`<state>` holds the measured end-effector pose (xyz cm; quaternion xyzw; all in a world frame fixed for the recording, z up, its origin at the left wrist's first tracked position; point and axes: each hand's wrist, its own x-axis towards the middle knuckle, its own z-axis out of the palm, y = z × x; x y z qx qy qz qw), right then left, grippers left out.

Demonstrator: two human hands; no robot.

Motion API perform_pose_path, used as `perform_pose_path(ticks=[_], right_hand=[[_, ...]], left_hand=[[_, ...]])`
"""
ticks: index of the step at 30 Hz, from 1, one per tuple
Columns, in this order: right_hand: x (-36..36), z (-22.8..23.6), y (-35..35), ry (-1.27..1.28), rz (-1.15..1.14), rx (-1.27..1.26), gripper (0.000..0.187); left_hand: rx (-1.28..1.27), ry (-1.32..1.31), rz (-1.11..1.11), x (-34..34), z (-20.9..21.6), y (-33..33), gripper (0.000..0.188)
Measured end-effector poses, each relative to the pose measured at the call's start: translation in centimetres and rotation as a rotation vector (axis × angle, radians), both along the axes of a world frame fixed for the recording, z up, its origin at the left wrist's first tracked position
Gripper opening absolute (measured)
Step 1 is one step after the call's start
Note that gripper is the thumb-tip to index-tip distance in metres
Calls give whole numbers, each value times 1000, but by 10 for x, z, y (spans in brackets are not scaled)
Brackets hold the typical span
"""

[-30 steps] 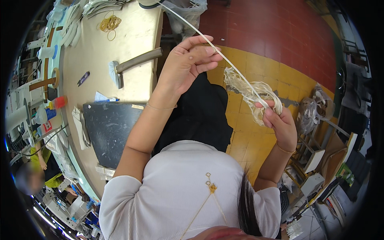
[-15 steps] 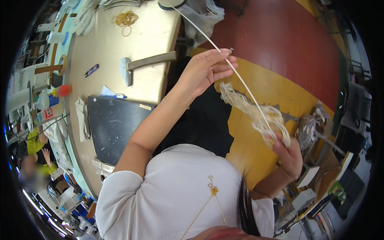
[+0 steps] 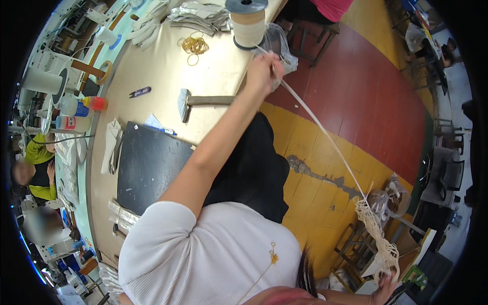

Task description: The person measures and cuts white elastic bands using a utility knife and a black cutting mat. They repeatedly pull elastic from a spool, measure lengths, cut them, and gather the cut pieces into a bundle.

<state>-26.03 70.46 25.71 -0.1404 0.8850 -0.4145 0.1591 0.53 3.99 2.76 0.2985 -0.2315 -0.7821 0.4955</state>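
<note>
A cream cord (image 3: 325, 131) runs slantwise from a spool (image 3: 247, 26) at the table's far edge down to the lower right. My left hand (image 3: 263, 72) is closed on the cord just in front of the spool, the arm reaching far forward. Out at the lower right, my right hand (image 3: 385, 291) grips the end of a loose looped bundle of cord (image 3: 377, 236), drawn out to my side. Part of the right hand's fingers is hidden by the loops. Between the two hands the cord is stretched nearly straight.
On the table lie a hammer (image 3: 211, 100), thread snips (image 3: 140, 92), yellow rubber bands (image 3: 194, 46), a black board (image 3: 152, 158) and stacked grey fabric pieces (image 3: 199, 19). A clear plastic bag (image 3: 280, 48) hangs beside the spool. Stools stand right and ahead. Co-workers (image 3: 40, 157) sit at left.
My left hand has moved forward to near the spool. My right hand has swung down and outward with the cord bundle, stretching the cord. The view has shifted, showing more of the spool.
</note>
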Motion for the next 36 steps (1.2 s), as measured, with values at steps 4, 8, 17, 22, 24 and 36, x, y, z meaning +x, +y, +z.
perform_pose_path(ticks=[4,8,17,22,24,36], right_hand=[[3,-96,-163,-488,288,-84,46],[29,-220,-378,-981,688,-322,44],[152,-188,-602,-1074,875,-277,24],[90,-126,-436,-595,805,-165,25],[49,-109,-341,-301,792,-57,29],[-24,-50,62,185,-454,-953,23]], left_hand=[[-330,-307,-291,-4,43,111,12],[-1017,-365,-789,-15,49,238,16],[-1587,-401,-1480,-29,2,321,41],[-1313,-1224,-1678,18,30,245,65],[-1217,-1411,-1441,41,40,195,68],[305,203,-18,9,-4,-47,22]])
